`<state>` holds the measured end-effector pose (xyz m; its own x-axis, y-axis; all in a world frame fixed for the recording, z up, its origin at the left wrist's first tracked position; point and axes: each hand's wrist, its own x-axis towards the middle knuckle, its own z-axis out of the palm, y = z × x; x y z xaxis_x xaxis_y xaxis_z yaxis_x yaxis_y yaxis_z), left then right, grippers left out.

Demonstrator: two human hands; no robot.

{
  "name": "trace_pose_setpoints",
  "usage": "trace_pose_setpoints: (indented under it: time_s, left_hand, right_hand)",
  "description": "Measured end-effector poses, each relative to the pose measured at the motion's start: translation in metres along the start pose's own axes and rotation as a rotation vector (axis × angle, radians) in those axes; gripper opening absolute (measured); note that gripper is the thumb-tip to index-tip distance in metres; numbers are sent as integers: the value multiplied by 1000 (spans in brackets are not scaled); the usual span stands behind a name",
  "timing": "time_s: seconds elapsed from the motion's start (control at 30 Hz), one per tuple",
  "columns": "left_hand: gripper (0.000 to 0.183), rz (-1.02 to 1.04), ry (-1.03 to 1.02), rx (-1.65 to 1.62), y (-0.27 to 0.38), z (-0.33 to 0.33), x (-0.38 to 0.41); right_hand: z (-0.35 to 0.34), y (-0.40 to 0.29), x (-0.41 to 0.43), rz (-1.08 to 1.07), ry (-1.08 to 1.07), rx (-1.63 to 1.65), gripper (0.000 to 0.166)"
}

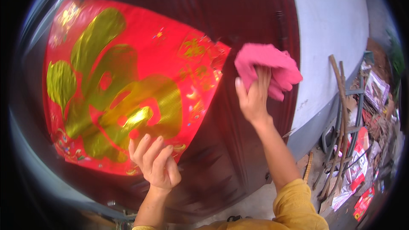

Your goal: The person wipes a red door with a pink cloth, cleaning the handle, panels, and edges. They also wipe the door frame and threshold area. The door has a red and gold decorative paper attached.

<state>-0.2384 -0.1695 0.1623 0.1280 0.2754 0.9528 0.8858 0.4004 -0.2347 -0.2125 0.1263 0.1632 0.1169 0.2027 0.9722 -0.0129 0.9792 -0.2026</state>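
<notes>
A dark red door panel (211, 153) fills most of the view in front of me. On it is a red poster (153, 57) with a large gold foil character and small coloured prints along its edges; its right corner looks torn. My left hand (156, 163) is at the poster's lower edge, fingers loosely curled and apart, with nothing seen in it. Whether it touches the poster I cannot tell. To the right, my right hand (257, 97) holds a pink cloth (268, 67) against the panel beside the poster, its fingertips partly covered by the folds.
A white wall (332, 19) with a grey lower band borders the panel on the right. Against it lean wooden poles (343, 118) and a metal ladder-like frame (353, 127). Crumpled packaging (356, 166) and other litter lie on the ground at the far right.
</notes>
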Motion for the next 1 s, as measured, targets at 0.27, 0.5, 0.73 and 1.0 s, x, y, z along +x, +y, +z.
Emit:
trace_pose_setpoints:
  time_s: [0.27,0.5,0.73,1.0]
  left_hand:
    - [14,-117,-50,56,-19,-38,-67]
    - [23,-310,-106,103,-45,-101,-145]
    - [16,-414,-109,167,-64,-169,-173]
    - [17,-527,-138,178,-84,-223,-210]
  right_hand:
    - [-30,-102,-219,16,-764,354,37]
    - [-14,-129,-274,-260,-816,540,34]
    - [23,-244,-250,-262,-1030,748,39]
    - [72,-371,-185,-113,-815,725,46]
